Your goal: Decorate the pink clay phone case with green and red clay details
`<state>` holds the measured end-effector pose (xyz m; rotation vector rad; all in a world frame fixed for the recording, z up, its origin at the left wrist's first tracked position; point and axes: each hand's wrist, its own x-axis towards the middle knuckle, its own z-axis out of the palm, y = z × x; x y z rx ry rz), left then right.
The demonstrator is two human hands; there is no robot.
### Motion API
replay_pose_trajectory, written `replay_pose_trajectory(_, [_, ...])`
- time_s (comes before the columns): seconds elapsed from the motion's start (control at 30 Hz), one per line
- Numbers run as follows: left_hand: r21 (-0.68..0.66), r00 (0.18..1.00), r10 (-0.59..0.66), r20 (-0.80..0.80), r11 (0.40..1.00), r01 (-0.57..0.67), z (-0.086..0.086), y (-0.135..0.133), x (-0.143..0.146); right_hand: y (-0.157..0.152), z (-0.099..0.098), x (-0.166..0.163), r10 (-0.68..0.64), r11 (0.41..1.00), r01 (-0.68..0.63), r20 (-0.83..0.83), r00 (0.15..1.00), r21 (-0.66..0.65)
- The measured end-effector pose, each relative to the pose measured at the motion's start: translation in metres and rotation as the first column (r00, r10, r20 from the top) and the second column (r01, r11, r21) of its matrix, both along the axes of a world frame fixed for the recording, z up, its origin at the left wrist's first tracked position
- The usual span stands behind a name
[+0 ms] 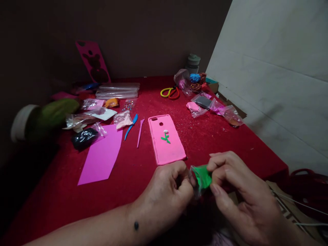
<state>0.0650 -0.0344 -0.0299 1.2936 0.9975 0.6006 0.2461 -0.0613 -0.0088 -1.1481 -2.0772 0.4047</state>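
Between my two hands is a small clear plastic bag of green clay (203, 177), held just off the table's front edge. My left hand (171, 188) is closed in a pinch on the bag's left edge. With thumb and fingers, my right hand (238, 191) grips the bag's right side. Just beyond them a pink phone case (167, 150) lies flat, bearing a flower with a white head (165, 131) and green stem and leaves (166, 138). Left of the case lie a pink modelling tool (140, 133) and a blue modelling tool (131, 127).
A magenta sheet (102, 157) and bagged clay, including a black pack (84, 138), lie on the left of the red table (123, 198). Scissors (170, 93) lie at the back. More bagged clay (196, 107) sits right. A bottle (193, 63) stands behind; a pink bear-patterned case (93, 61) leans left.
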Motion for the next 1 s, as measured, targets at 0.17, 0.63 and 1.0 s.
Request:
replay_pose_trajectory(0.17, [-0.068, 0.998, 0.008, 0.057, 0.998, -0.004, 0.003, 0.003, 0.001, 0.0, -0.01, 0.011, 0.078, 0.993, -0.065, 0.127, 0.989, -0.1])
replay_pose_trajectory(0.63, [0.033, 0.999, 0.045, 0.023, 0.998, -0.045, 0.005, 0.004, -0.002, 0.011, -0.028, 0.009, 0.116, 0.993, -0.116, 0.021, 0.993, 0.019])
replay_pose_trajectory(1.0, [0.36, 0.999, -0.003, -0.043, 0.933, 0.018, 0.009, -0.001, -0.008, 0.011, -0.032, 0.003, 0.024, 0.997, -0.019, -0.068, 0.997, 0.073])
